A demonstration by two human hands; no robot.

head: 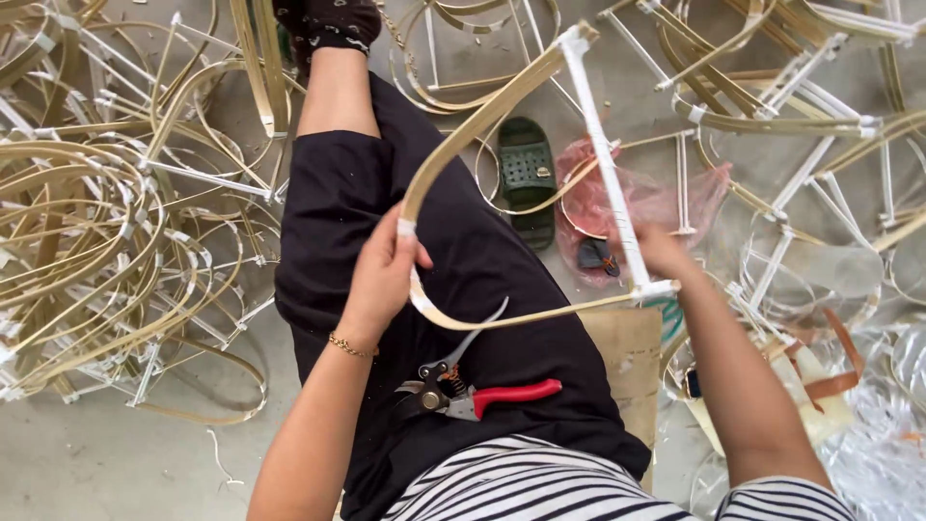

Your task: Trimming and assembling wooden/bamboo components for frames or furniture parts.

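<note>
Hands grip a curved tan bamboo-strip frame (502, 106) at centre frame: left hand (386, 270) fingers clamped on its taped bend, right hand (656, 253) closed around the white-wrapped crossbar (608, 164). Pink plastic bag (666, 198), right of centre, holds small dark pieces. Red-handled pruning shears (482, 391) rest on the lap.

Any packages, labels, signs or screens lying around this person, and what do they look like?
No labels, signs or screens show.
Pink plastic bag: on the floor beyond the right hand, crumpled, translucent.
Clear plastic wrapping: bottom right on the floor, shiny and wrinkled.
</note>
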